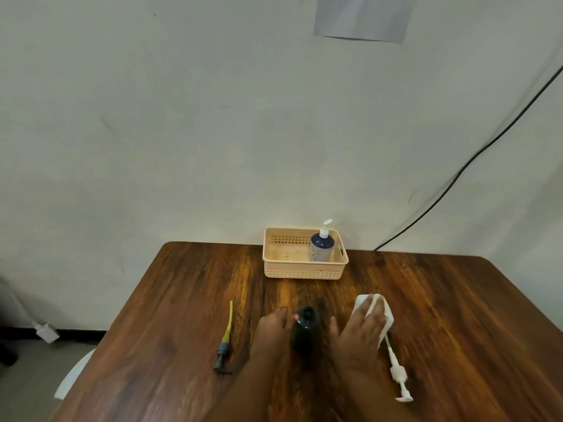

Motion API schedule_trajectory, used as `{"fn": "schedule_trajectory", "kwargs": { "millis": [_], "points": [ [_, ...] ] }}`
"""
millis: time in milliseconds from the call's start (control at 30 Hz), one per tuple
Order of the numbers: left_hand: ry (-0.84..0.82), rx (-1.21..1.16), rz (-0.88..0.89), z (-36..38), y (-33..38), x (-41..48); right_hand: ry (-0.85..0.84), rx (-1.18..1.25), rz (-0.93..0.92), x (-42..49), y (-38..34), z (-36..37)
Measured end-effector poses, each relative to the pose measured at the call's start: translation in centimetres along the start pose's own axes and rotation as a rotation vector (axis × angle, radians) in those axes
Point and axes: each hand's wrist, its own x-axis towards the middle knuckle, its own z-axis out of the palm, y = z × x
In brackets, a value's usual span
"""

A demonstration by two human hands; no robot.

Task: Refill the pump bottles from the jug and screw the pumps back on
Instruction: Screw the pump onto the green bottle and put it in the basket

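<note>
The left hand [272, 325] grips a dark bottle [305, 332] standing open-necked near the middle of the desk [457, 315]. The right hand [362, 325] closes over a white bottle [373, 315] just beside it. A white pump [399, 374] lies right of that hand, a dark pump [224, 345] left. At the far edge a basket [300, 271] holds a blue pump bottle [322, 246].

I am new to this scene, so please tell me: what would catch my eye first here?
Two hands meet at the near middle of the wooden table: the left hand holds a dark open bottle, the right hand lies on a white bottle. Two removed pumps flank them, dark pump left, white pump right. Behind stands a beige basket with a blue pump bottle.
</note>
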Motion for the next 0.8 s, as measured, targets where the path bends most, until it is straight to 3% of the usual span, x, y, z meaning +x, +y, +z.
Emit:
{"fn": "schedule_trajectory", "kwargs": {
  "millis": [133, 233, 333, 467, 533, 800],
  "points": [
    [0.278, 0.068, -0.097, -2.5, -2.5, -0.6, -0.066, 0.058, -0.378, -3.5, -4.4, 1.7],
    [0.354, 0.033, -0.21, -4.8, -4.5, -0.7, -0.243, 0.161, -0.49, -5.3, -7.5, 3.1],
    [0.361, -0.039, -0.357, -6.8, -6.9, -0.7, -0.577, 0.26, -0.341, -5.9, -10.0, 4.9],
    [0.279, -0.085, -0.514, -7.5, -9.4, 0.0, -0.982, 0.383, 0.042, -6.1, -12.9, 6.2],
    [0.219, -0.122, -0.54, -7.4, -10.1, 0.4, -1.125, 0.388, 0.075, -6.1, -13.6, 6.8],
    [0.066, -0.202, -0.555, -6.7, -11.5, 1.5, -1.365, 0.458, 0.112, -6.5, -14.2, 7.9]
  ]
}}
